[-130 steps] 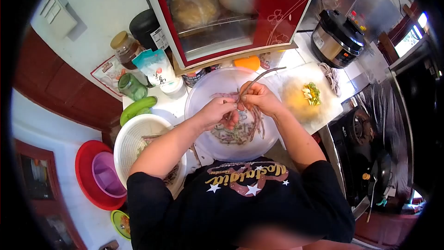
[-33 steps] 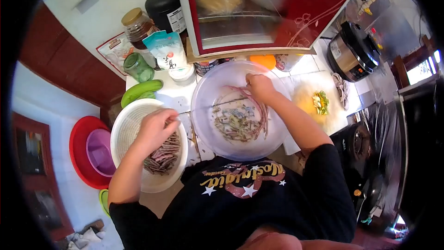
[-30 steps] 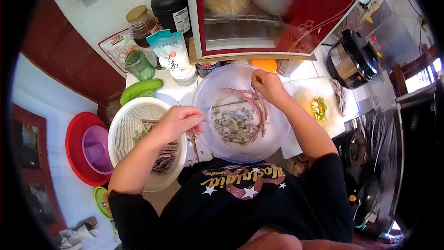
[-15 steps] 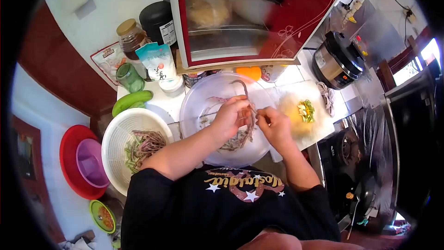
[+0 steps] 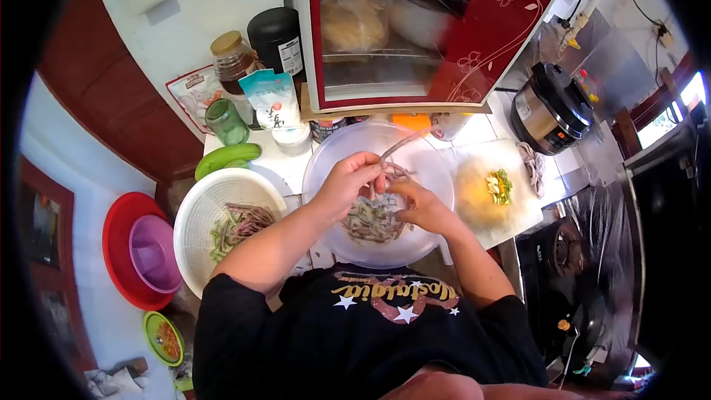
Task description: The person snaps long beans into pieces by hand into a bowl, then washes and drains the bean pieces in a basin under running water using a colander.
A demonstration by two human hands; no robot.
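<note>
My left hand (image 5: 354, 184) is closed around a long purplish bean pod (image 5: 404, 146), which sticks up toward the far right. My right hand (image 5: 424, 206) is beside it, thumb and fingers apart, fingertips close to the left hand's; no pod shows clearly between them. Both hands are over a large translucent plastic bowl (image 5: 317, 170), where broken bean pieces (image 5: 370, 224) lie at the bottom. To the left, a white colander (image 5: 194, 211) contains more purple and green pods (image 5: 241, 228), partly hidden by my left forearm.
A cutting board (image 5: 474, 215) with chopped green and pale pieces (image 5: 500, 187) lies right of the bowl. Behind stand a red-framed cabinet (image 5: 511, 37), jars and an electric pressure cooker (image 5: 552, 110). Green gourds (image 5: 229, 157) lie behind the colander; red (image 5: 118, 267) and purple (image 5: 152, 252) basins sit at left.
My right hand has come away from its pinch on the pod and moved lower left, its fingers spreading. The pod in my left hand now tilts right. The whole view has shifted slightly.
</note>
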